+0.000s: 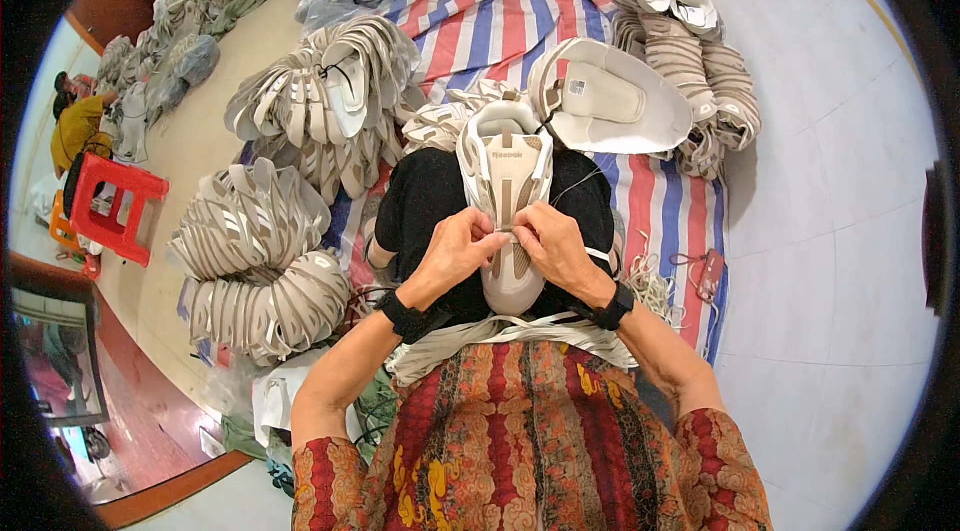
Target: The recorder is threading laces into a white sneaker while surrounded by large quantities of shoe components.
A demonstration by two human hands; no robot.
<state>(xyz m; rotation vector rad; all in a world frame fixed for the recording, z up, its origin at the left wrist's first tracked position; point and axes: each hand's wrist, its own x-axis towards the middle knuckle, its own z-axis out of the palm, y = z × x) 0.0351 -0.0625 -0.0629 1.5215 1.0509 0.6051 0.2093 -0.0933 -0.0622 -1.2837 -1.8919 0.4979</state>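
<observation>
A white and beige shoe upper (505, 181) lies lengthwise on my black-clad lap, its rounded toe toward me and its tongue toward the far side. Both hands meet over its lower throat. My left hand (462, 256) is closed in a pinch at the left edge, and my right hand (556, 249) pinches from the right. Between the fingertips runs a short pale strip, seemingly a shoelace (505, 229); the fingers partly hide it. A bundle of flat off-white laces (510, 331) lies across my lap, close to my body.
Ring-shaped bundles of shoe uppers lie left (265, 261), far left (320, 101) and far right (690, 71). Beyond my knees rests a large pale upper (620, 96). Beneath is a striped sheet (480, 31). Loose laces (650, 291) lie right; a red stool (115, 206) and another person (82, 126) are left.
</observation>
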